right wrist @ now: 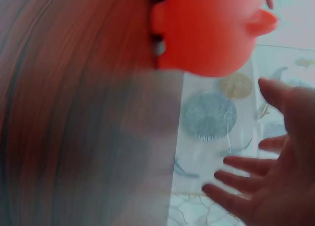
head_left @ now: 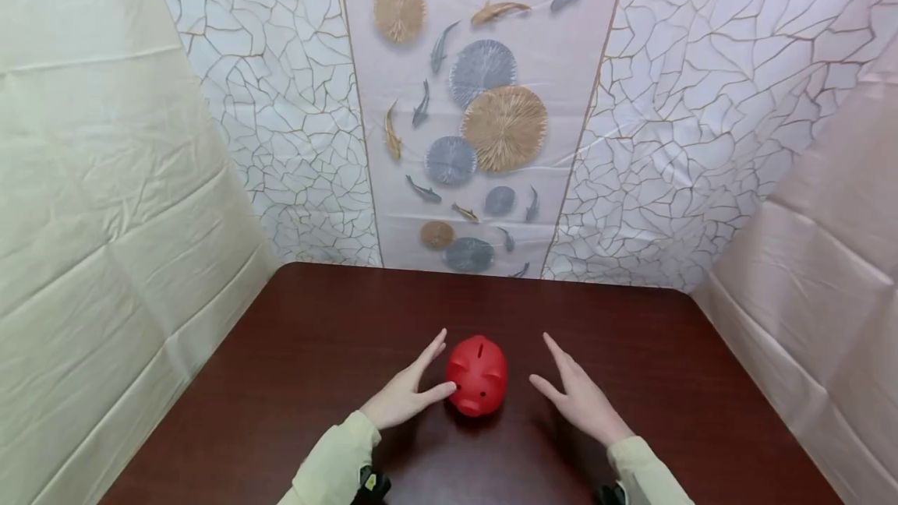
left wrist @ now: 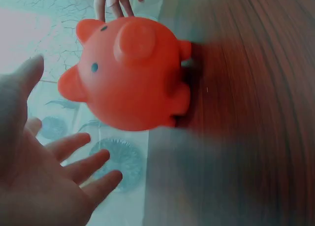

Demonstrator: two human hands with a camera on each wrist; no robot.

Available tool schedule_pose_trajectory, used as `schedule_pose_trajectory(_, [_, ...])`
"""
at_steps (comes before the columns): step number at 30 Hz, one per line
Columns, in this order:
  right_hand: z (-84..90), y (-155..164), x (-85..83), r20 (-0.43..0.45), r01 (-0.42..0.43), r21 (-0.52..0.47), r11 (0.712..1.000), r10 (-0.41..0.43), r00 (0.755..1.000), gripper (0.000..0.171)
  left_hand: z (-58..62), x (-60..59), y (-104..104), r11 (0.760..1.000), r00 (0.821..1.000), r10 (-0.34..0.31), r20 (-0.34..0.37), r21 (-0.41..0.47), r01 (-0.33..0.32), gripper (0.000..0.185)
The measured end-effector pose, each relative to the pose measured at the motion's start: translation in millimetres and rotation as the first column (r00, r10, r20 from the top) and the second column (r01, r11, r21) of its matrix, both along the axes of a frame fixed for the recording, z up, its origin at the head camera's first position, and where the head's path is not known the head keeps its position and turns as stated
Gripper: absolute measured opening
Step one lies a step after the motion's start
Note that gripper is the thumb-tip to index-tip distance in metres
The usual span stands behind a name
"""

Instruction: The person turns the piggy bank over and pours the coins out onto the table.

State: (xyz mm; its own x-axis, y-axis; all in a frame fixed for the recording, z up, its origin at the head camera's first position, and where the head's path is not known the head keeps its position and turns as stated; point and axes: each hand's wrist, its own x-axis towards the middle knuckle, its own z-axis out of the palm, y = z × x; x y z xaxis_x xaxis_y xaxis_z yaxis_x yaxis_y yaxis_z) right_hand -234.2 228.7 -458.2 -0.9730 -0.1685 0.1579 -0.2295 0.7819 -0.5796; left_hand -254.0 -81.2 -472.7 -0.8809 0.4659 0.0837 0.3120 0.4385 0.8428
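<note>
A red piggy bank (head_left: 477,376) stands upright on the dark wooden table, its snout toward me and the coin slot on top. My left hand (head_left: 410,390) is just left of it, fingers spread and straight; in the left wrist view a gap shows between that hand (left wrist: 54,157) and the piggy bank (left wrist: 133,73). My right hand (head_left: 582,400) hovers to the right, farther off, with thumb and fingers extended. The right wrist view shows this hand (right wrist: 275,167) apart from the piggy bank (right wrist: 211,34) too. Both hands hold nothing.
The brown table (head_left: 337,318) reaches back to a patterned cloth wall (head_left: 463,201) with fish and round leaf prints. Pale cloth sheets hang on the left (head_left: 105,256) and right (head_left: 807,294) of the table.
</note>
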Motion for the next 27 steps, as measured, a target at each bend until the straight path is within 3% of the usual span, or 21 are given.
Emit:
schedule_pose_trajectory(4, [6.0,-12,-1.5,0.021,-0.072,-0.138,0.988,0.075,0.997,0.079,0.0,-7.3,7,0.997,0.999,-0.043,0.016,0.058,0.042,0.085])
schedule_pose_trajectory(8, [3.5,-22,-0.1,0.026,-0.144,-0.216,0.966,0.153,0.988,0.078,-5.9,-10.7,12,0.996,0.997,-0.057,0.045,0.068,0.054,0.088])
schedule_pose_trajectory(13, [-11.2,-27,2.3,0.075,-0.232,-0.258,0.938,0.259,0.963,0.084,-15.4,-10.5,20,0.994,0.994,-0.067,0.086,0.088,0.06,0.094])
schedule_pose_trajectory(17, [-19.5,-33,-1.9,0.045,-0.299,-0.265,0.917,0.322,0.946,0.085,-20.5,-14.1,22,0.99,0.992,-0.074,0.105,0.124,0.061,0.091])
schedule_pose_trajectory(27, [-28.4,-48,-5.6,-0.02,-0.294,-0.264,0.919,0.3,0.954,0.091,-31.3,-20.5,18,0.971,0.991,-0.08,0.108,0.232,0.053,0.079])
